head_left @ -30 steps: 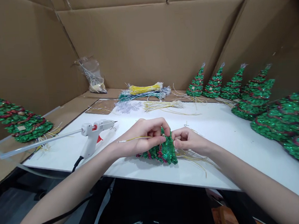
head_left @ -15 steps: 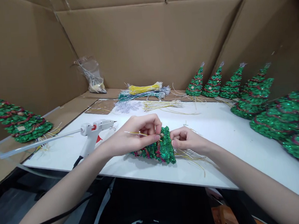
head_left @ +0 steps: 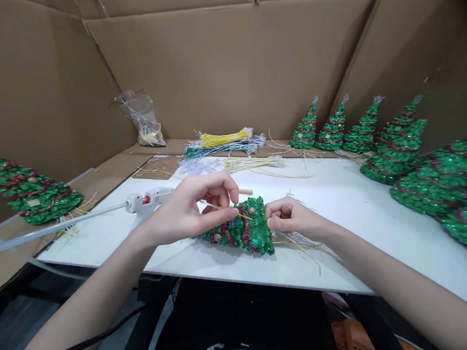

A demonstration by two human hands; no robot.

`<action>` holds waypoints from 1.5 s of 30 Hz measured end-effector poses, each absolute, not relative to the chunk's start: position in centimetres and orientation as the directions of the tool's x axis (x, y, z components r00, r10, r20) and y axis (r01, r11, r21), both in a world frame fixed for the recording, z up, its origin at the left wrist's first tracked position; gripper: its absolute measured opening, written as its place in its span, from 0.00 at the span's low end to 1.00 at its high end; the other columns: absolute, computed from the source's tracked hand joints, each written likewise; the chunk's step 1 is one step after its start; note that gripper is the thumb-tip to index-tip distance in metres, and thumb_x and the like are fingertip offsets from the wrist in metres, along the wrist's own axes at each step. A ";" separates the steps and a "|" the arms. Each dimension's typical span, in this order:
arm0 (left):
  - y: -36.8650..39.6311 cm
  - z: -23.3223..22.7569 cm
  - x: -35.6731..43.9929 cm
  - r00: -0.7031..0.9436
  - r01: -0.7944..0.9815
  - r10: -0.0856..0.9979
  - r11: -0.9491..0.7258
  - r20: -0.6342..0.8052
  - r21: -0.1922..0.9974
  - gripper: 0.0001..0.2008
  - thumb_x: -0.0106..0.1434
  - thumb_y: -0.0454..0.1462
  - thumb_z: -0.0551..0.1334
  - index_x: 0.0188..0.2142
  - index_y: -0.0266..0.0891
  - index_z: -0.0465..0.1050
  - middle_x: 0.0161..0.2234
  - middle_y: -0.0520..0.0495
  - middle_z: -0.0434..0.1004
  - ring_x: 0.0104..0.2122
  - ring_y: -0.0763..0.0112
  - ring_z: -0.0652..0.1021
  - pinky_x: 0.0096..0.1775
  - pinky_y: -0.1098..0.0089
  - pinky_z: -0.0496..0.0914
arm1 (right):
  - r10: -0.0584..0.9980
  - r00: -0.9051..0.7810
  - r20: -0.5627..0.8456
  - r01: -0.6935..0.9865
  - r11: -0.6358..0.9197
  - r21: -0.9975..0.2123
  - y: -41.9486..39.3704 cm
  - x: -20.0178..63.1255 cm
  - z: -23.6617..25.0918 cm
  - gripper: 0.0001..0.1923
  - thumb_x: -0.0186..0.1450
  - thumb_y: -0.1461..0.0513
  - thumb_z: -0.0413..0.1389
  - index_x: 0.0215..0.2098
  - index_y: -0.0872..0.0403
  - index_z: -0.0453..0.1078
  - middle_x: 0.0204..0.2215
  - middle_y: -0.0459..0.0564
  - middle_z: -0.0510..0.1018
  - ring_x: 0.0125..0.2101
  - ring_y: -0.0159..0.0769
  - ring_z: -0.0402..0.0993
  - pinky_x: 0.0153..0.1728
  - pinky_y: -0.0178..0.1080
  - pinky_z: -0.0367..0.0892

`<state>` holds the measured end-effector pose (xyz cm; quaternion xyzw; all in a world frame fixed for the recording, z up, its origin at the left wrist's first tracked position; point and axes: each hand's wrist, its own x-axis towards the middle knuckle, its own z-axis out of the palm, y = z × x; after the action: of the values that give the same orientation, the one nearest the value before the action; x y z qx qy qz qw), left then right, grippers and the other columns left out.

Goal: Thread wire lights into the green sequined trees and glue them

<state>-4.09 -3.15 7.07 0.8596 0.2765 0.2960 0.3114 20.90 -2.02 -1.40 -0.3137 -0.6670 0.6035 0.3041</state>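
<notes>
A small green sequined Christmas tree (head_left: pixel 246 232) with red garland lies on its side on the white board (head_left: pixel 340 199). My left hand (head_left: pixel 191 208) hovers just over the tree and pinches a thin yellow wire (head_left: pixel 230 211) between thumb and fingers, its tip reaching onto the tree. My right hand (head_left: pixel 291 220) is closed against the tree's base, gripping it, with loose yellow wires (head_left: pixel 303 245) trailing out underneath.
A white glue gun (head_left: pixel 148 199) with a clear glue stick lies left of my hands. Bundles of yellow, white and green wires (head_left: pixel 226 143) sit at the back. Finished trees (head_left: pixel 397 151) line the right side; one tree (head_left: pixel 30 188) stands far left. Cardboard walls surround.
My left hand has drawn back to the left and lifted off the tree, uncovering more of it, still pinching the yellow wire. My right hand has stayed at the tree's base.
</notes>
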 end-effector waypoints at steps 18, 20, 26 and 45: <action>-3.7 5.8 -2.9 0.686 0.360 0.668 -0.656 0.288 0.664 0.04 0.63 0.35 0.64 0.37 0.37 0.70 0.26 0.56 0.72 0.25 0.80 0.70 0.27 0.79 0.64 | 0.778 -0.627 0.032 0.051 0.082 -0.995 -1.9 21.2 -1.6 0.21 0.56 0.49 0.65 0.24 0.58 0.67 0.14 0.36 0.55 0.16 0.22 0.46 0.19 0.32 0.42; -3.8 6.1 -3.7 0.668 0.386 0.674 -0.675 0.314 0.628 0.05 0.63 0.37 0.64 0.36 0.37 0.71 0.26 0.55 0.73 0.25 0.80 0.71 0.28 0.78 0.66 | 0.781 -0.624 0.028 0.056 0.080 -0.995 -1.9 21.1 -1.5 0.21 0.56 0.49 0.65 0.23 0.57 0.67 0.14 0.35 0.55 0.16 0.22 0.46 0.19 0.33 0.42; -4.3 6.7 -5.5 0.629 0.462 0.664 -0.738 0.405 0.492 0.04 0.64 0.38 0.64 0.36 0.40 0.75 0.27 0.56 0.77 0.26 0.80 0.74 0.30 0.79 0.68 | 0.785 -0.619 0.031 0.067 0.091 -0.994 -2.0 21.0 -1.3 0.21 0.56 0.49 0.65 0.23 0.57 0.67 0.14 0.35 0.54 0.17 0.22 0.45 0.19 0.33 0.41; -4.4 6.3 -3.5 0.652 0.488 0.667 -0.733 0.360 0.473 0.03 0.63 0.32 0.63 0.32 0.38 0.76 0.24 0.55 0.76 0.23 0.80 0.73 0.28 0.79 0.65 | 0.782 -0.623 0.028 0.069 0.091 -0.993 -2.1 21.0 -1.3 0.22 0.56 0.47 0.65 0.24 0.57 0.68 0.14 0.36 0.55 0.17 0.23 0.45 0.19 0.33 0.42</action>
<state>-3.52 -4.42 6.30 0.8928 0.3236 0.2633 0.1697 21.05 -2.13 -1.33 -0.3149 -0.6755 0.5960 0.2990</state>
